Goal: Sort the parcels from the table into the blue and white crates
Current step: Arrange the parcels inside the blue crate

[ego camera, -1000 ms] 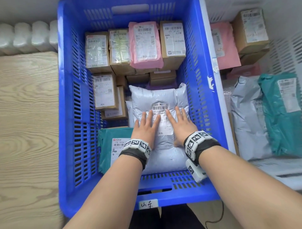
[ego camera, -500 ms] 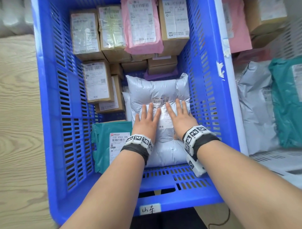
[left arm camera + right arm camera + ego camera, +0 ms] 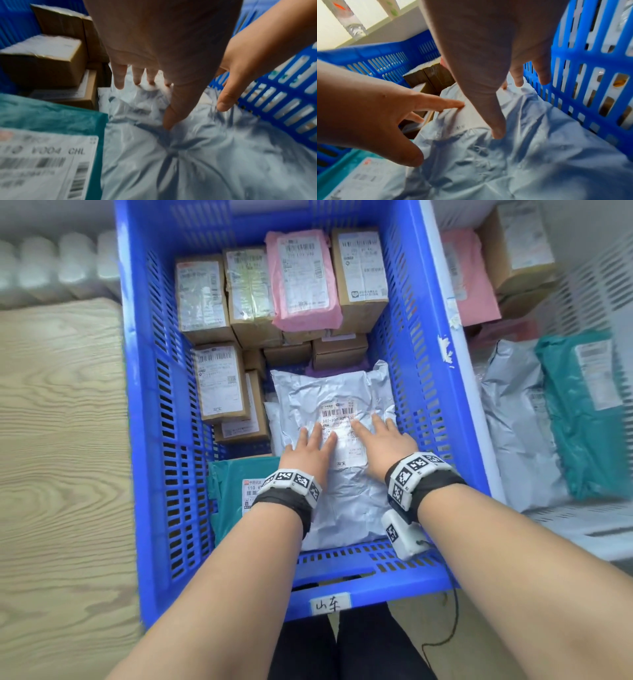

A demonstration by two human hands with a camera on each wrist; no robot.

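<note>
A silver-grey plastic mailer (image 3: 342, 501) with a white label lies in the near right part of the blue crate (image 3: 150, 460). Both my hands lie on it side by side with straight, spread fingers. My left hand (image 3: 310, 448) presses the label's left side; in the left wrist view the left hand (image 3: 164, 56) has its fingertips on the mailer (image 3: 197, 162). My right hand (image 3: 383, 445) presses the label's right side, and the right wrist view has the right hand (image 3: 496, 67) flat on the crumpled mailer (image 3: 522, 155). Neither hand grips anything.
The blue crate also holds a teal mailer (image 3: 236, 494), several brown boxes (image 3: 219, 381) and a pink mailer (image 3: 301, 282). At right the white crate (image 3: 582, 529) holds grey, teal and pink mailers and boxes. A wooden table (image 3: 58, 440) lies left of the blue crate.
Both hands have stayed flat on the grey mailer, which looks flatter and more crumpled now. The head view has shifted a little.
</note>
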